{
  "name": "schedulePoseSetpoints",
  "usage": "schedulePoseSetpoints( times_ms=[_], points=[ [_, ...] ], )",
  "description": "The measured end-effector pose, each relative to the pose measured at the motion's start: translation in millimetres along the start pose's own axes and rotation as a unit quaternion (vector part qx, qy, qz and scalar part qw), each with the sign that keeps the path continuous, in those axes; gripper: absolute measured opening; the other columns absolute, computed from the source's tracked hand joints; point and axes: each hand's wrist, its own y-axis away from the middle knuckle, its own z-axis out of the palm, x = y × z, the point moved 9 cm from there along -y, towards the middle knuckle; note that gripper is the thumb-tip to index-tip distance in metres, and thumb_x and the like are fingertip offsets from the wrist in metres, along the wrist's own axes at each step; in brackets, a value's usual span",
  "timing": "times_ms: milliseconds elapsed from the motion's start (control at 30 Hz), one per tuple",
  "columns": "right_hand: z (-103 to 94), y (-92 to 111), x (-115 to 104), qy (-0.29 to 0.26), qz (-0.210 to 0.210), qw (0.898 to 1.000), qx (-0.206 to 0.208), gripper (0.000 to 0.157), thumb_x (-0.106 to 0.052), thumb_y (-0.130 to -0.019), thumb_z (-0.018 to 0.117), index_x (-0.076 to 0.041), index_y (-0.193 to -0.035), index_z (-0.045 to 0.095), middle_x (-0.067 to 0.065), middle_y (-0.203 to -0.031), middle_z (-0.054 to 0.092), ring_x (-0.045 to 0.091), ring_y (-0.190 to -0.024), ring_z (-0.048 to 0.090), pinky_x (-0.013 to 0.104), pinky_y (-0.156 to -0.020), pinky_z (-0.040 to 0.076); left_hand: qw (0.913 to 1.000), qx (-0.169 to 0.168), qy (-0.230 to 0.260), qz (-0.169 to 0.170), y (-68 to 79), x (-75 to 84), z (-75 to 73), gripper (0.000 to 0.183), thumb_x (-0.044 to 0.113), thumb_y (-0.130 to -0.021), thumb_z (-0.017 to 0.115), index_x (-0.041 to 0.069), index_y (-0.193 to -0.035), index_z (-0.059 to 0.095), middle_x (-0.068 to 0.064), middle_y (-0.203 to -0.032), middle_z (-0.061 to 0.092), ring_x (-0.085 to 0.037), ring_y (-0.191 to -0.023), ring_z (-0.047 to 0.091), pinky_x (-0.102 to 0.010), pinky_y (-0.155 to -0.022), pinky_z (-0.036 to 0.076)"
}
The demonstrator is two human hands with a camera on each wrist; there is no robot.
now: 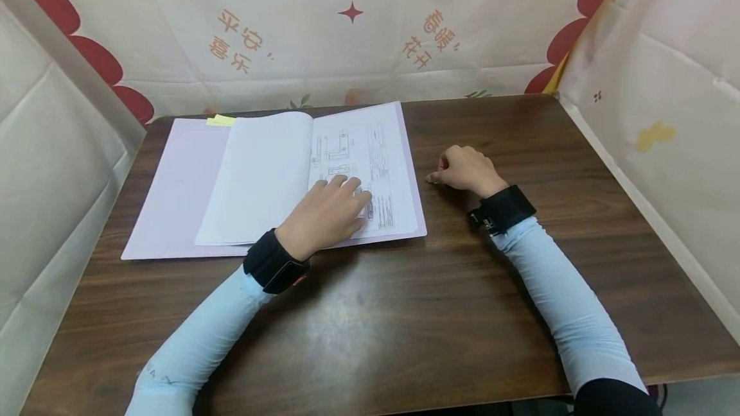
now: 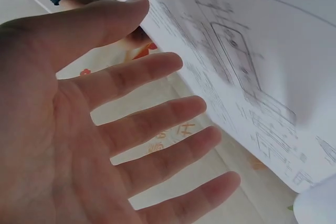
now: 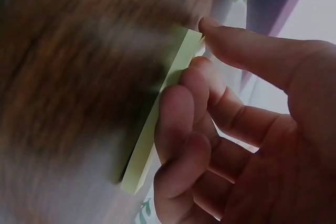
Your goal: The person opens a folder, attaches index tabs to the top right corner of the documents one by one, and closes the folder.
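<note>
A lilac folder (image 1: 173, 198) lies spread on the table, with white sheets in it; the left sheet (image 1: 260, 178) is blank. Technical line drawings and text cover the right-hand page (image 1: 376, 172). Over that page's lower part rests my left hand (image 1: 326, 214), palm down, its fingers spread and nearly straight in the left wrist view. To the right of the folder, low over the wood, my right hand (image 1: 465, 169) has curled fingers. In the right wrist view those fingers hold a thin yellow pad of sticky notes (image 3: 137, 166), which the hand hides from the head view.
A yellow tab (image 1: 221, 120) sticks out past the folder's top edge. The brown wooden table (image 1: 416, 326) reaches to patterned cloth (image 1: 347, 50) at the back, and more cloth hangs along both sides.
</note>
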Motion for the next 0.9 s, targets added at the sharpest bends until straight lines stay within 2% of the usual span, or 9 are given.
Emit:
schedulePoseSetpoints(
  times_ms=[200,433,567,700,800,900],
  points=[
    [0.2,-0.9,2.8,-0.037,-0.013,0.999,-0.023,0.028,-0.033,-0.098,0.069,-0.009,-0.084,0.066,0.005,-0.072,0.063,0.022,-0.067,0.059,0.033,-0.057,0.043,0.9999,-0.006,0.009,0.004,-7.2,6.7,-2.6,0.035,0.034,-0.098,0.069,0.015,-0.127,0.068,-0.009,-0.121,0.069,-0.029,-0.108,0.065,-0.044,-0.086,0.058],
    [-1.2,-1.0,5.7,-0.049,-0.009,0.999,-0.020,0.032,-0.038,-0.094,0.075,-0.007,-0.087,0.067,0.007,-0.074,0.065,0.022,-0.068,0.061,0.033,-0.059,0.045,0.9997,-0.010,0.015,0.014,-13.8,13.8,-5.4,0.035,0.033,-0.099,0.068,0.013,-0.128,0.068,-0.010,-0.123,0.069,-0.029,-0.109,0.065,-0.043,-0.085,0.059],
    [-0.9,-1.0,7.9,-0.061,-0.011,0.998,-0.026,0.026,-0.031,-0.096,0.072,-0.007,-0.089,0.067,0.007,-0.077,0.064,0.022,-0.069,0.061,0.033,-0.061,0.046,0.9995,-0.018,0.021,0.014,-18.2,17.3,-6.4,0.037,0.034,-0.099,0.068,0.013,-0.130,0.067,-0.011,-0.126,0.068,-0.030,-0.112,0.064,-0.045,-0.088,0.059],
    [-1.9,-0.8,7.7,-0.076,-0.025,0.996,-0.037,0.017,-0.020,-0.098,0.064,-0.004,-0.094,0.069,0.009,-0.080,0.067,0.022,-0.070,0.064,0.032,-0.062,0.048,0.9990,-0.033,0.028,0.012,-22.9,20.8,-4.6,0.039,0.035,-0.099,0.068,0.014,-0.132,0.066,-0.010,-0.128,0.067,-0.029,-0.114,0.063,-0.045,-0.090,0.058],
    [-3.4,-1.4,8.0,-0.082,-0.031,0.995,-0.040,0.018,-0.016,-0.098,0.060,-0.003,-0.094,0.071,0.011,-0.081,0.068,0.023,-0.070,0.063,0.032,-0.062,0.049,0.9986,-0.040,0.032,0.011,-27.0,24.3,-3.3,0.038,0.034,-0.101,0.066,0.015,-0.133,0.066,-0.010,-0.128,0.067,-0.028,-0.113,0.063,-0.044,-0.090,0.058],
    [-3.9,-2.1,9.8,-0.086,-0.025,0.995,-0.040,0.021,-0.019,-0.099,0.061,-0.003,-0.091,0.072,0.009,-0.080,0.066,0.022,-0.070,0.061,0.032,-0.061,0.047,0.9982,-0.046,0.035,0.016,-32.5,30.3,-4.6,0.037,0.035,-0.102,0.064,0.015,-0.133,0.066,-0.009,-0.129,0.067,-0.027,-0.110,0.062,-0.042,-0.088,0.058]
  ],
)
